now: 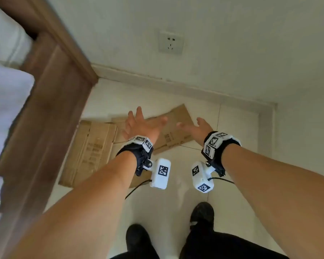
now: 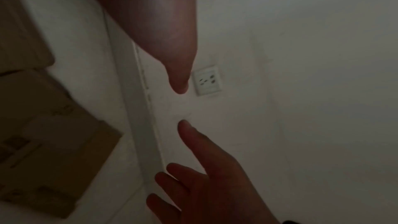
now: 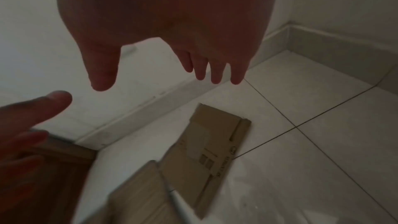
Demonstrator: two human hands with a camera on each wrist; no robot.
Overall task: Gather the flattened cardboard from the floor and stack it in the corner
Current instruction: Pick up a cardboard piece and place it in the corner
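Two flattened brown cardboard pieces lie on the pale tiled floor by the wall. A long cardboard piece [image 1: 90, 152] [image 3: 140, 193] sits beside the bed frame. A printed cardboard piece [image 1: 178, 126] [image 2: 43, 142] [image 3: 211, 151] lies angled to its right, overlapping it. My left hand [image 1: 140, 124] and right hand [image 1: 193, 126] reach forward above the printed piece, fingers spread and straight, holding nothing. In the right wrist view my right hand [image 3: 168, 77] hangs well above the cardboard, with left-hand fingers [image 3: 43, 105] at the left edge.
A wooden bed frame [image 1: 45, 109] with white bedding runs along the left. The wall ahead carries a socket [image 1: 170, 43] [image 2: 206, 81] and a skirting board [image 1: 176, 86]. The room corner [image 1: 271, 109] is at the right. My black shoes [image 1: 138, 238] stand on the tiles.
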